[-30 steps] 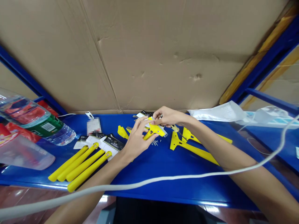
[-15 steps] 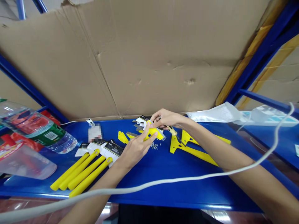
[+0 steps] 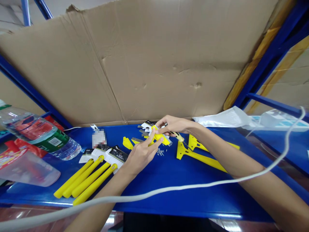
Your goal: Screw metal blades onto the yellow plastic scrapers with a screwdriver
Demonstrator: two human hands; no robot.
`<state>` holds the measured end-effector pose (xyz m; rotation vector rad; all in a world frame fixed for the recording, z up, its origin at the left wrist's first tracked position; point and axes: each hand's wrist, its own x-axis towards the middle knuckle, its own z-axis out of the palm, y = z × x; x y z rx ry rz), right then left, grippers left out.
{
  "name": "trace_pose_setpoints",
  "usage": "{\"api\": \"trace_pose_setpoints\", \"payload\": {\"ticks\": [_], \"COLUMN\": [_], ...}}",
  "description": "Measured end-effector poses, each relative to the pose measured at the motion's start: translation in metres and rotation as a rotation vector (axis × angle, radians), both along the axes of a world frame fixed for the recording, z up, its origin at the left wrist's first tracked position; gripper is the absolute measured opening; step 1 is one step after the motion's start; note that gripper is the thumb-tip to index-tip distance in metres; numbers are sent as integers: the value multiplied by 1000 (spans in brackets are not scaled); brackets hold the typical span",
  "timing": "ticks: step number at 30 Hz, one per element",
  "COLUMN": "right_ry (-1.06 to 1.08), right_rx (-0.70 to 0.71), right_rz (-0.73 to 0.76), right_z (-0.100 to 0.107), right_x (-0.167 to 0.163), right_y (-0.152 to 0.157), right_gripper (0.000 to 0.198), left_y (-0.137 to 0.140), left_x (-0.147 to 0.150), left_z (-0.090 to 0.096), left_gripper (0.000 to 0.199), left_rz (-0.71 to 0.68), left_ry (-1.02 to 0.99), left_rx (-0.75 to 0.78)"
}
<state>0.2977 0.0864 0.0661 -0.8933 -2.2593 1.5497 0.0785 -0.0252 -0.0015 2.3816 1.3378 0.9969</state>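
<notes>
My left hand [image 3: 141, 156] grips a yellow scraper head [image 3: 165, 140] with a metal blade along its edge. My right hand [image 3: 174, 124] pinches the same piece from above with thumb and fingers. A screwdriver [image 3: 179, 136] with a pale and black handle is tucked in that right hand, its shaft pointing down to the right. Small screws [image 3: 159, 152] lie loose just below the scraper head. Left of it are another yellow head piece [image 3: 127, 143] and a blade [image 3: 136, 140]. Two yellow scraper bodies [image 3: 205, 158] with long handles lie under my right forearm.
Several yellow handles [image 3: 89, 178] with black-and-white cards [image 3: 117, 156] lie at left on the blue shelf [image 3: 173, 193]. A water bottle [image 3: 55, 140] and a plastic cup [image 3: 36, 170] stand beyond. A white cable [image 3: 183, 187] crosses in front. Cardboard [image 3: 154, 64] backs the shelf.
The view has shifted very slightly. Both hands keep their hold on the scraper head, with hardly any visible movement.
</notes>
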Motion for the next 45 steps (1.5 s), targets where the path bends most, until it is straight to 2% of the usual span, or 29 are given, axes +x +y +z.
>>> {"api": "trace_pose_setpoints", "payload": {"ticks": [4,16,19,22,26,29,39,45], "right_ry": [-47,-31,-37,-43,-51,-51,-32,-15], "right_rx": [11,9,11,16,11,11,44,85], "right_rz": [73,-78,-93,-111,-135,-136,-183,-155], "right_z": [2,-1,1,4,6,5,11,17], "right_x": [6,2,1,1,0,1,-1,0], "right_y": [1,2,0,-2,-2,-1,-7,-11], "right_gripper": [35,18,17,17,15,14,14,19], "left_y": [0,-3,-3,-2,2,3,5,5], "left_x": [-1,-2,-4,-6,-9,-10,-7,-9], "left_z": [-1,7,6,2,-2,-1,-6,-5], "left_gripper": [31,39,44,46,40,36,38,41], "left_rz": [-35,-23,-32,-41,-56,-55,-35,-55], "left_ry": [-91,194,272,374,463,477,329,95], "left_rx": [-33,25,122,281,511,573,475,291]}}
